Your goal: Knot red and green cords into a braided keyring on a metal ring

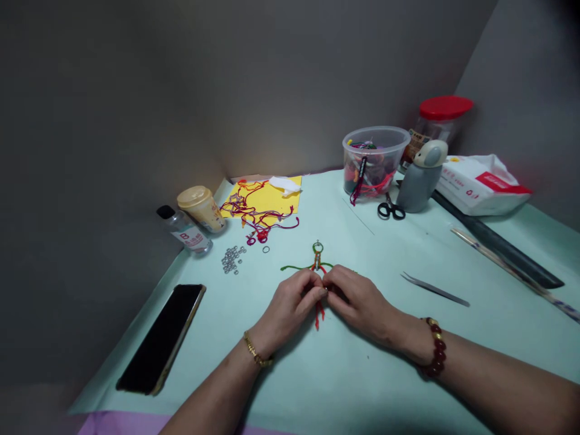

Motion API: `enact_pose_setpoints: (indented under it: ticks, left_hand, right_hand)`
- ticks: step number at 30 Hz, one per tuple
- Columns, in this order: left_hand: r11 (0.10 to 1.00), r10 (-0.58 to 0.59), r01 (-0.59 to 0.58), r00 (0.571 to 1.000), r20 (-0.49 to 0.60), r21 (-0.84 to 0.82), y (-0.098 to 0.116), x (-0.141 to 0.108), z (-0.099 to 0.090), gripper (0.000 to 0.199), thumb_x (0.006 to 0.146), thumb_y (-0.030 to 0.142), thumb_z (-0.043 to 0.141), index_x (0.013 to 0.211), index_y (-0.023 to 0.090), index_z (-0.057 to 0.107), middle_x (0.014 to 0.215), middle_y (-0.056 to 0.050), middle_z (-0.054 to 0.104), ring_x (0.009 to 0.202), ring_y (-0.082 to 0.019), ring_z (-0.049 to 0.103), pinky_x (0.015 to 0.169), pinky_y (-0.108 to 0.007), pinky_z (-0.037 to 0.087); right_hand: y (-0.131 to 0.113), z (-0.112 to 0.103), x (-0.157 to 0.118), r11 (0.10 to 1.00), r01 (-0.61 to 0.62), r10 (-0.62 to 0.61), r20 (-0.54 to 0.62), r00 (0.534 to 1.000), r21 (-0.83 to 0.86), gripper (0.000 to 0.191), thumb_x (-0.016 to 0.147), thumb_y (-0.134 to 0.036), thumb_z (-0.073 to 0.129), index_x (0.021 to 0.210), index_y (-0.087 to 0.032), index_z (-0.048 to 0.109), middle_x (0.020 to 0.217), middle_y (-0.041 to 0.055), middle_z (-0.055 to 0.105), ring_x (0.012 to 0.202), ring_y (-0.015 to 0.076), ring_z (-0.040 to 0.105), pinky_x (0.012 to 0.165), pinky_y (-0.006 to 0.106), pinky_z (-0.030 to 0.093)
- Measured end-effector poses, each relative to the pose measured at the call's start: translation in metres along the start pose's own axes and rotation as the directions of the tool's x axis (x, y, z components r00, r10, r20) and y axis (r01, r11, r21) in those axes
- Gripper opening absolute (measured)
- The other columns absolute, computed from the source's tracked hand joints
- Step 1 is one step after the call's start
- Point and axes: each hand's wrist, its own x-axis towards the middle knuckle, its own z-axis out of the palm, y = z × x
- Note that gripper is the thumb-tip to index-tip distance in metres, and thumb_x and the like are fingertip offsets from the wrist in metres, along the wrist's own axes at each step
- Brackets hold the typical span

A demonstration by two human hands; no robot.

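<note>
In front of a clear tub (pixel 394 162), slightly to its left, lies a knotted cord (pixel 317 261) in green, orange and red. The left hand (pixel 294 296) and right hand (pixel 360 296) meet over it, thumbs and fingertips pinched closed on its lower strands; their fingers hide the exact hold. Well left of the tub, a clear bottle (pixel 189 235) bears a red letter B, with smaller characters too tiny to read. To the tub's right, a white packet (pixel 475 193) has a red panel whose lettering is illegible. Just behind the tub's right side, a red-lidded jar (pixel 446 109) shows a blurred label, partly blocked by a gray container (pixel 417 187).
</note>
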Motion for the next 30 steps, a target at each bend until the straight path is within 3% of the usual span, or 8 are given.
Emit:
enact_pose_setpoints:
  ticks: [14, 25, 30]
  left_hand:
    - [0.996, -0.006, 0.005, 1.0, -0.011, -0.093, -0.004, 0.0015, -0.0004, 0.019, 0.09, 0.03, 0.055, 0.076, 0.017, 0.057, 0.074, 0.001, 0.057, 0.069, -0.012, 0.05, 0.067, -0.024, 0.04]
    - [1.0, 0.007, -0.007, 1.0, -0.026, -0.025, -0.0039, -0.0002, -0.0013, 0.017, 0.094, 0.027, 0.047, 0.081, 0.018, 0.053, 0.076, 0.002, 0.055, 0.068, -0.012, 0.047, 0.066, -0.023, 0.04]
    - [0.994, -0.055, 0.047, 0.995, -0.077, -0.103, -0.0062, 0.0003, -0.0013, 0.014, 0.092, 0.029, 0.049, 0.085, 0.018, 0.054, 0.074, 0.0, 0.058, 0.066, -0.012, 0.05, 0.063, -0.023, 0.041]
  right_hand:
    - [-0.002, -0.0016, 0.0036, 0.999, 0.041, -0.041, -0.022, 0.999, -0.019, 0.014, 0.085, -0.008, 0.045, 0.083, -0.022, 0.048, 0.078, 0.0033, 0.056, 0.074, 0.0183, 0.047, 0.069, 0.032, 0.039]
    - [0.0011, -0.0002, 0.004, 0.992, 0.007, -0.01, -0.023, 1.0, -0.122, 0.013, 0.081, -0.009, 0.048, 0.078, -0.022, 0.044, 0.076, 0.0026, 0.054, 0.075, 0.0193, 0.044, 0.071, 0.034, 0.037]
    - [0.0004, -0.0011, 0.0048, 0.992, 0.011, -0.015, -0.029, 0.999, -0.126, 0.013, 0.081, -0.009, 0.048, 0.078, -0.022, 0.046, 0.078, 0.0039, 0.055, 0.077, 0.0203, 0.045, 0.072, 0.035, 0.038]
